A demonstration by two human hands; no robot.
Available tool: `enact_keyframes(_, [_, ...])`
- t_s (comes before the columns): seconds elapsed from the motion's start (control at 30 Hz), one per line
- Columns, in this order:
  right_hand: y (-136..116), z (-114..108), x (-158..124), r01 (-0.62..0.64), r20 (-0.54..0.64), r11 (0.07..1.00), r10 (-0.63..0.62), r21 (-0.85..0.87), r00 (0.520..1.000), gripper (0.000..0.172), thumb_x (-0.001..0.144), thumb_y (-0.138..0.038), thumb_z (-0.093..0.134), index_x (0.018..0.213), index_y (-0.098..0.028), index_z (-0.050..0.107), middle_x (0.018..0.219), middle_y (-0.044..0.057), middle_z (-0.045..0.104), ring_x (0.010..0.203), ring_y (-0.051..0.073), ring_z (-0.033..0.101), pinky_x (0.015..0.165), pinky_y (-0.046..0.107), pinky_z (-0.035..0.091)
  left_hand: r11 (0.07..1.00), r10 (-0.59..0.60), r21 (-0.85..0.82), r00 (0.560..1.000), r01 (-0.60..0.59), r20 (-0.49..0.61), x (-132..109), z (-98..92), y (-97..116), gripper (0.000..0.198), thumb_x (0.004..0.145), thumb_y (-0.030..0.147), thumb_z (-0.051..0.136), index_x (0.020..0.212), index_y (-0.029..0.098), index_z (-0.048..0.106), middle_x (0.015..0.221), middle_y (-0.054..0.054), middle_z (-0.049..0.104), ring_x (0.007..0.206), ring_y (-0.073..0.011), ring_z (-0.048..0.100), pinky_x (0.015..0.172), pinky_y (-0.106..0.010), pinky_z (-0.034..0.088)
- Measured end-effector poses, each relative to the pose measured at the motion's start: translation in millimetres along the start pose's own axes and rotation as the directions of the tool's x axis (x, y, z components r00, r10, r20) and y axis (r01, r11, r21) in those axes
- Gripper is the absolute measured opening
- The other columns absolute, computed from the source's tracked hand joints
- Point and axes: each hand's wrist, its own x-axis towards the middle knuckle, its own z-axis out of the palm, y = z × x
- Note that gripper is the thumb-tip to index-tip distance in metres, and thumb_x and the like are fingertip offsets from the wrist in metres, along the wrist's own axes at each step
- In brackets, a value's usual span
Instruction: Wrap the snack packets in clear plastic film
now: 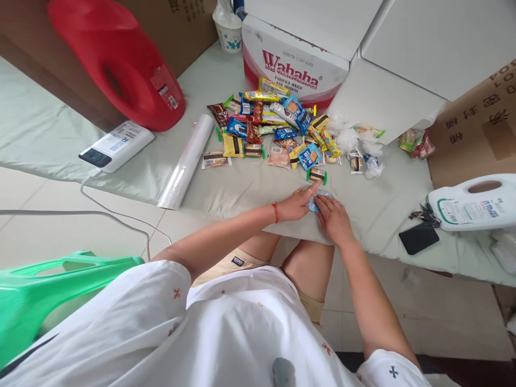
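Both hands meet over a small blue snack packet [313, 203] near the front edge of the covered surface, and clear film seems to lie about it. My left hand [297, 204], with a red string on its wrist, grips the packet's left side, its index finger reaching forward. From the right, the fingers of my right hand [335, 216] are bent over the packet and cover much of it. Just beyond the fingertips lies a green-ended biscuit packet [316, 176]. Behind it spreads a pile of mixed wrapped snacks [262, 126].
A film roll [187, 161], a white device [116, 146] and a red jug [121, 70] stand left. The Wahaba-style printed carton [294, 67] backs the pile. Film-wrapped bundles [357, 142], a black phone [419, 238], keys [425, 215] and a white jug [475, 204] are right.
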Motion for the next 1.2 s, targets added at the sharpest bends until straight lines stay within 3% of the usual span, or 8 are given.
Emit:
enact_keyframes(0.23, [3.9, -31.7, 7.3, -0.121, -0.154, 0.797, 0.259, 0.592, 0.953, 0.043, 0.103, -0.053, 0.049, 0.123, -0.022, 0.071, 0.12, 0.008, 0.076, 0.113, 0.025, 0.069, 0.102, 0.042, 0.053, 0.656, -0.272, -0.755, 0.928, -0.015, -0.256, -18.4, -35.3, 13.3, 0.047, 0.092, 0.032, 0.066, 0.137, 0.023, 0.055, 0.153, -0.013, 0.057, 0.142, -0.0248, 0.054, 0.111, -0.042, 0.048])
enact_keyframes(0.4, [-26.3, -15.6, 16.3, -0.262, 0.042, 0.416, 0.468, 0.871, 0.883, 0.054, 0.094, -0.068, 0.055, 0.116, -0.02, 0.067, 0.103, 0.007, 0.076, 0.091, 0.023, 0.071, 0.079, 0.035, 0.059, 0.403, -0.333, -0.914, 0.937, 0.04, -0.106, -15.2, -17.6, 22.5, 0.051, 0.081, 0.037, 0.084, 0.126, 0.022, 0.064, 0.131, -0.011, 0.071, 0.119, -0.0232, 0.069, 0.101, -0.038, 0.054])
enact_keyframes(0.57, [-55.2, 6.0, 8.3, -0.339, 0.094, 0.311, 0.599, 0.888, 0.795, 0.065, 0.086, -0.069, 0.064, 0.129, -0.022, 0.057, 0.112, 0.01, 0.072, 0.09, 0.021, 0.068, 0.073, 0.033, 0.058, 0.226, -0.464, -0.973, 0.883, 0.041, -0.071, -3.5, 1.8, 16.4, 0.039, 0.067, 0.019, 0.093, 0.097, 0.013, 0.069, 0.093, -0.006, 0.076, 0.084, -0.0168, 0.072, 0.092, -0.035, 0.056])
enact_keyframes(0.73, [-71.5, 9.3, -17.0, -0.393, 0.229, 0.09, 0.687, 0.915, 0.69, 0.058, 0.074, -0.067, 0.078, 0.108, -0.022, 0.064, 0.092, 0.003, 0.071, 0.078, 0.019, 0.065, 0.068, 0.031, 0.056, 0.196, -0.425, -0.977, 0.905, 0.087, -0.005, -10.4, 12.7, 15.7, 0.045, 0.064, 0.027, 0.096, 0.099, 0.012, 0.07, 0.094, -0.007, 0.075, 0.087, -0.0179, 0.071, 0.093, -0.034, 0.056])
enact_keyframes(0.83, [-66.8, -1.1, -45.0, -0.418, 0.208, 0.136, 0.706, 0.898, 0.677, 0.05, 0.075, -0.066, 0.078, 0.097, -0.022, 0.067, 0.082, 0.0, 0.069, 0.072, 0.017, 0.061, 0.069, 0.03, 0.054, 0.47, -0.394, -0.862, 0.919, 0.191, -0.011, -21.0, 9.8, 19.1, 0.046, 0.074, 0.045, 0.088, 0.102, 0.013, 0.071, 0.105, -0.011, 0.074, 0.097, -0.0231, 0.07, 0.093, -0.037, 0.055])
enact_keyframes(0.97, [-36.7, -44.8, -102.4, -0.629, 0.221, 0.349, 0.729, 0.695, 0.648, 0.046, 0.073, -0.063, 0.08, 0.088, -0.02, 0.073, 0.078, 0.001, 0.07, 0.07, 0.017, 0.059, 0.065, 0.027, 0.049, 0.984, -0.124, -0.172, 0.892, 0.053, -0.434, -53.1, -25.2, 12.2, 0.029, 0.087, 0.04, 0.072, 0.107, 0.019, 0.072, 0.137, -0.013, 0.063, 0.128, -0.0286, 0.059, 0.108, -0.045, 0.049])
enact_keyframes(1.1, [10.4, -101.3, -136.6, -0.805, 0.4, 0.29, 0.749, 0.518, 0.527, 0.047, 0.07, -0.064, 0.081, 0.084, -0.019, 0.075, 0.068, 0.001, 0.068, 0.06, 0.017, 0.058, 0.056, 0.027, 0.047, 0.908, 0.125, 0.399, 0.831, 0.124, -0.542, -102.5, -64.9, -12.3, 0.02, 0.097, 0.029, 0.055, 0.105, 0.019, 0.07, 0.125, -0.012, 0.066, 0.121, -0.0267, 0.061, 0.11, -0.048, 0.049])
enact_keyframes(1.2, [64.4, -139.4, -109.3, -0.831, 0.312, 0.289, 0.828, 0.475, 0.465, 0.04, 0.064, -0.055, 0.087, 0.073, -0.018, 0.073, 0.06, 0.003, 0.065, 0.054, 0.017, 0.057, 0.05, 0.029, 0.045, 0.808, 0.19, 0.568, 0.846, 0.152, -0.498, -130.5, -73.0, -29.9, 0.021, 0.098, 0.026, 0.052, 0.102, 0.017, 0.07, 0.116, -0.014, 0.068, 0.113, -0.0283, 0.063, 0.099, -0.048, 0.055])
